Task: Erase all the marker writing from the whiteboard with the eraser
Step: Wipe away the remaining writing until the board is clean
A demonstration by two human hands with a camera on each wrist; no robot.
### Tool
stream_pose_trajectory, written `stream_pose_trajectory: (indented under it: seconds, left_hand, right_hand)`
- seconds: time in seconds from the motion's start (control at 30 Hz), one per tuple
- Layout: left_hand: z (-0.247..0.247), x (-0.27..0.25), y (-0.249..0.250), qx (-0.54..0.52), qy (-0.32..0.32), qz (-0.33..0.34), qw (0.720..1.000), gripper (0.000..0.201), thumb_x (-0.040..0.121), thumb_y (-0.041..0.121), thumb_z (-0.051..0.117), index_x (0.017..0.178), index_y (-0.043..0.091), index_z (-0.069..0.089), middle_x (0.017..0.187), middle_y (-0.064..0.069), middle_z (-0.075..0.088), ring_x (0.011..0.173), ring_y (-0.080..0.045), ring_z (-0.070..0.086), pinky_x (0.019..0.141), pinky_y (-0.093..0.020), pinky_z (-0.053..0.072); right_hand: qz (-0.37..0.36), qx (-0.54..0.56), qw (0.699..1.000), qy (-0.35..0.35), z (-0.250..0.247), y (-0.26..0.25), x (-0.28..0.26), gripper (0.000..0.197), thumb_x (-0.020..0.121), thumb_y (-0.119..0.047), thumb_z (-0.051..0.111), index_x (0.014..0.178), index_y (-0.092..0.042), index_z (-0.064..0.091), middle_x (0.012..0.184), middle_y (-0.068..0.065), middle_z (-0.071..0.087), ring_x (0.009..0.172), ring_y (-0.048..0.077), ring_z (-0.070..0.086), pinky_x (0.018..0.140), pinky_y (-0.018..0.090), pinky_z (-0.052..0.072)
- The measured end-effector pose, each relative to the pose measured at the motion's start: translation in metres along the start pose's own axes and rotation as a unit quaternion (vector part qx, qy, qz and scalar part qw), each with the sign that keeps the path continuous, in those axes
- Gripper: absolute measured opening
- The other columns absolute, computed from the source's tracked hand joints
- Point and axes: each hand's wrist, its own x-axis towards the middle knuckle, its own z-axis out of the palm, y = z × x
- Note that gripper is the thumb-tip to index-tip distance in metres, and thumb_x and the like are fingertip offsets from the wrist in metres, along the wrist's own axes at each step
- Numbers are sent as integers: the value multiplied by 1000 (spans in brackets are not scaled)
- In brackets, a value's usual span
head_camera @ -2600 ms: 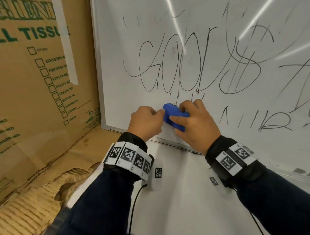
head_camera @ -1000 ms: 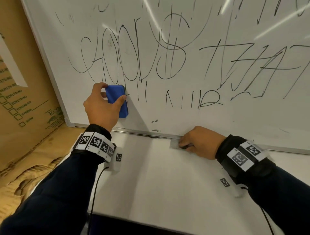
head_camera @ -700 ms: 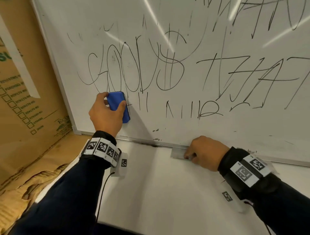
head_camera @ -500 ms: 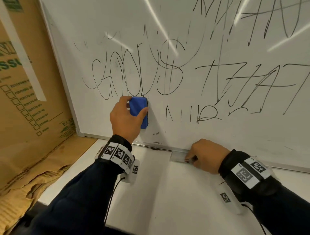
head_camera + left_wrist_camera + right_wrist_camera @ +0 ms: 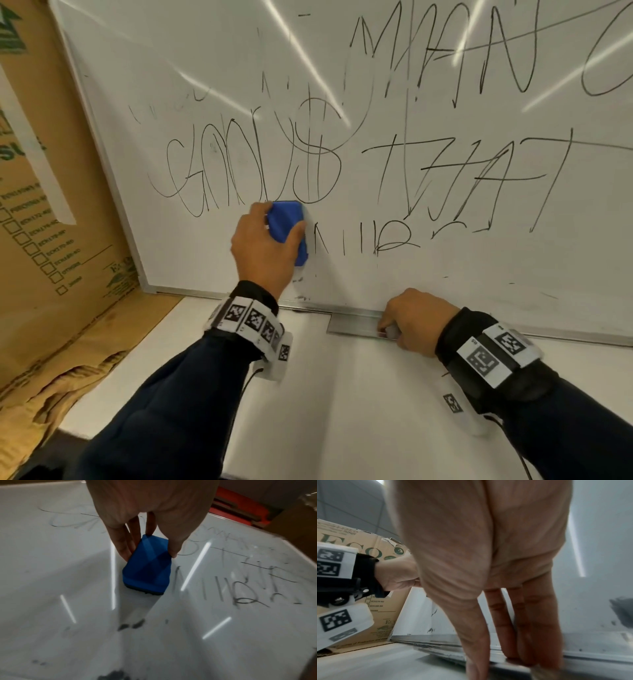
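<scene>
While the whiteboard (image 5: 445,260) stands upright on a white table (image 5: 342,394), leaning back from the viewer, a person's left hand (image 5: 263,253) holds a blue eraser (image 5: 286,228) flat against its lower left part. The thumb lies along one long side of the eraser and the fingers curl round the other, so the eraser is clamped between them; the left wrist view shows its dark felt face against the board. The eraser sits just below the scrawled black word that reads roughly "GOODS" (image 5: 246,171) and just left of a lower row of short black strokes (image 5: 363,240). More black marker writing (image 5: 472,181) fills the board to the right and above. The patch of board below and left of the eraser is mostly bare, with a few dark smudges (image 5: 132,625) near the bottom edge.

The right hand (image 5: 411,322) rests at the board's lower frame on a metal tray strip (image 5: 352,323). Its fingers (image 5: 527,622) lie together, pointing down onto the strip, with the thumb set in front of the strip's edge; whether it truly grips the strip cannot be told.

Both wrists wear black bands with square black-and-white markers (image 5: 483,359), over dark blue sleeves (image 5: 164,418). A brown cardboard box (image 5: 44,240) with green print stands left of the board, touching its frame.
</scene>
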Motion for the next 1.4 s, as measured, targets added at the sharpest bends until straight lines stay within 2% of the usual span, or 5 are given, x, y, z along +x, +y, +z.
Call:
stream_pose_trajectory:
  seconds: [0.2, 0.73, 0.93, 1.2, 1.4]
  left_hand:
    - [-9, 10, 5, -10, -8, -1, 1000, 56, 76, 50, 79, 119, 25, 53, 113, 3, 66, 95, -14, 65, 81, -33, 58]
    - [42, -37, 59, -24, -50, 37, 998, 50, 79, 50, 76, 114, 24, 51, 107, 1, 59, 95, -16, 59, 83, -34, 52]
    - [56, -46, 91, 2, -88, 64, 994, 50, 80, 50, 75, 115, 23, 50, 105, -1, 57, 89, -15, 55, 74, -26, 42]
    - [39, -26, 59, 3, -58, 53, 997, 53, 74, 59, 76, 109, 30, 48, 103, 6, 62, 91, -16, 62, 80, -42, 58]
    - [33, -26, 49, -11, -13, 19, 1000, 55, 75, 55, 77, 113, 26, 50, 107, 2, 64, 94, -18, 64, 83, -44, 57]
  right_hand:
    - [20, -24, 999, -6, -3, 3, -10, 51, 91, -12, 58, 137, -33, 54, 133, 7, 49, 112, 28, 59, 95, 34, 50]
    - [9, -41, 999, -4, -10, 15, -22, 26, 83, -9, 63, 106, -16, 75, 93, 7, 71, 85, 25, 68, 79, 36, 60]
    - [7, -38, 999, -9, -9, 18, -15, 30, 90, -17, 67, 120, -13, 69, 110, 7, 69, 98, 25, 66, 91, 34, 54]
    - [15, -12, 999, 28, 0, 28, -21, 26, 89, -17, 60, 112, -21, 73, 91, 1, 68, 80, 23, 66, 77, 33, 58]
    - [18, 28, 999, 24, 1, 40, -30, 27, 92, -24, 62, 117, -26, 71, 107, 2, 70, 91, 23, 67, 84, 34, 57]
